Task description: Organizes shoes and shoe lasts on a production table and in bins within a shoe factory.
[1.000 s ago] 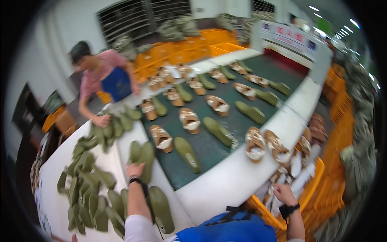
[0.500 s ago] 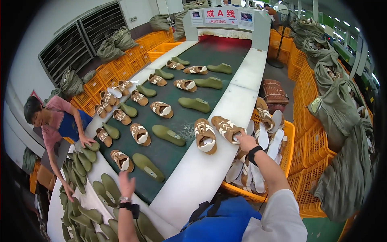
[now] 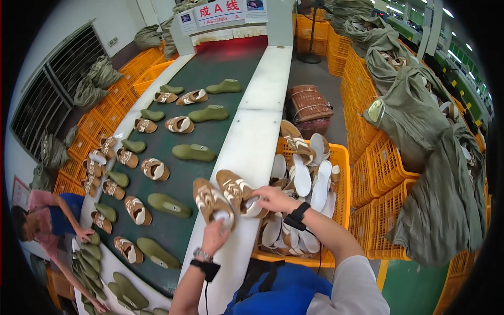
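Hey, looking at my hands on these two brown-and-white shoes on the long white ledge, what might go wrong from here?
The brown-and-white shoe at your right hand sits with its heel close to the long white ledge's right edge, so a nudge might tip it into the orange plastic crate alongside. Also, the thin black cord hanging from your right wrist's black band could snag on that crate's rim.
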Demonstrator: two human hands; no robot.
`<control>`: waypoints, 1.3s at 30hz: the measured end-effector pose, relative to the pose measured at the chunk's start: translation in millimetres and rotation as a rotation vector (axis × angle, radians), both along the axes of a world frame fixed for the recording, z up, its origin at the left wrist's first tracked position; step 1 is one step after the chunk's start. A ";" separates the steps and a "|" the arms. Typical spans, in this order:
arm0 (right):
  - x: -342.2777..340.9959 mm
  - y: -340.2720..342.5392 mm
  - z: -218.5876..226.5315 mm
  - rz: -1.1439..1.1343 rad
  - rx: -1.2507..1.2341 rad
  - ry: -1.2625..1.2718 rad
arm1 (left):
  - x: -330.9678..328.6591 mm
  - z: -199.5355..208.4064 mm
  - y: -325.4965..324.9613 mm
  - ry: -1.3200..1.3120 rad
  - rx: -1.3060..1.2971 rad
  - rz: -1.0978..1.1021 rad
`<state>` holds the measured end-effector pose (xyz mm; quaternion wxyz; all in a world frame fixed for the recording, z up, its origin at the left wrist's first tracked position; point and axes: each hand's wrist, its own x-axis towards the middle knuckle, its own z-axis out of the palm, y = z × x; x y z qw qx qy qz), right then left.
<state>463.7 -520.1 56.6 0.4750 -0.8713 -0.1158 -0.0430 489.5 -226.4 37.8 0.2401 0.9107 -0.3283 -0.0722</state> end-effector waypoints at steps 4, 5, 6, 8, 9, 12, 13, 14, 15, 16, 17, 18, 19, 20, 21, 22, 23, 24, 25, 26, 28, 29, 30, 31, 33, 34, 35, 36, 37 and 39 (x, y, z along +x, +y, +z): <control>34.9 -119.3 -72.2 -0.499 -0.416 0.082 | -47.4 20.7 -29.6 0.089 -0.072 -0.036; 43.4 -143.1 -85.4 -0.546 -0.633 0.266 | -51.4 21.1 -31.6 0.079 -0.081 -0.017; 50.8 -167.4 -103.0 -0.603 -0.761 0.386 | -53.0 20.1 -36.5 0.074 -0.091 -0.010; 69.8 -188.0 -116.7 -0.690 -0.845 0.534 | -55.5 28.5 -41.2 0.100 -0.110 0.029; 74.3 -198.0 -129.6 -0.694 -0.887 0.521 | -57.5 33.5 -43.6 0.078 -0.125 0.065; 91.1 -201.6 -158.6 -0.779 -0.873 0.471 | -59.9 52.6 -44.5 0.054 -0.100 0.150; 92.6 -201.8 -165.0 -0.883 -0.828 0.430 | -61.2 59.3 -44.5 0.050 -0.078 0.182; 95.7 -202.8 -161.7 -0.875 -0.825 0.441 | -61.2 66.4 -44.5 0.058 -0.069 0.184; 99.4 -210.4 -155.6 -0.831 -0.684 0.432 | -59.1 74.1 -46.2 0.087 -0.105 0.220; 99.3 -213.3 -140.2 -0.786 -0.544 0.422 | -57.9 83.9 -46.8 0.116 -0.142 0.258; 96.8 -208.0 -119.5 -0.784 -0.587 0.242 | -56.8 91.2 -55.7 0.161 -0.249 0.372; 97.4 -207.1 -120.5 -0.780 -0.589 0.251 | -52.8 94.2 -57.8 0.170 -0.245 0.374; 90.3 -209.8 -120.1 -0.868 -0.400 0.219 | -48.7 96.8 -58.7 0.183 -0.227 0.327; 79.6 -213.1 -119.0 -0.955 -0.213 0.181 | -47.4 97.9 -57.7 0.197 -0.213 0.276; 66.3 -211.5 -119.0 -1.039 -0.053 0.096 | -43.9 93.3 -56.8 0.178 -0.263 0.281; 49.7 -210.8 -117.3 -1.028 0.284 0.127 | -43.2 89.9 -58.0 0.192 -0.267 0.266; 25.9 -205.6 -115.5 -1.000 0.425 0.102 | -41.3 86.9 -60.9 0.287 -0.339 0.283; 11.8 -183.4 -90.5 -0.943 0.572 0.076 | -40.5 84.9 -62.1 0.369 -0.408 0.322; -7.1 -158.2 -58.1 -0.881 0.605 0.072 | -39.4 76.9 -59.4 0.569 -0.458 0.334; -26.0 -128.8 -24.8 -0.813 0.642 0.071 | -40.0 83.4 -67.7 0.571 -0.457 0.339; -61.2 -75.1 23.1 -0.636 0.278 -0.046 | -34.6 100.9 -100.3 0.917 -0.810 0.368; -77.5 -53.9 42.2 -0.442 0.199 -0.062 | -34.0 101.8 -106.3 0.935 -0.811 0.356; -87.6 -38.1 57.5 -0.251 0.121 -0.079 | -31.7 101.4 -113.0 1.151 -0.921 0.361; -91.7 -25.4 70.1 -0.150 0.113 -0.106 | -30.5 100.6 -117.2 1.363 -1.023 0.368; -87.1 -33.4 70.8 0.127 0.189 -0.033 | -28.2 100.7 -113.2 1.307 -1.025 0.423; -77.7 -50.5 72.7 0.200 0.524 0.219 | -27.4 99.6 -104.1 1.244 -1.028 0.494; -67.9 -73.1 38.2 0.058 0.698 0.377 | -27.5 95.1 -87.8 1.272 -1.068 0.556; -51.3 -104.6 16.6 -0.228 0.726 0.423 | -28.2 100.8 -79.7 1.220 -1.114 0.593; -34.7 -144.8 -9.0 -0.572 0.242 0.378 | -28.7 104.5 -71.9 1.150 -1.114 0.611; -13.4 -235.7 -81.7 -0.974 -0.065 0.040 | -32.2 106.5 -58.4 1.026 -1.106 0.625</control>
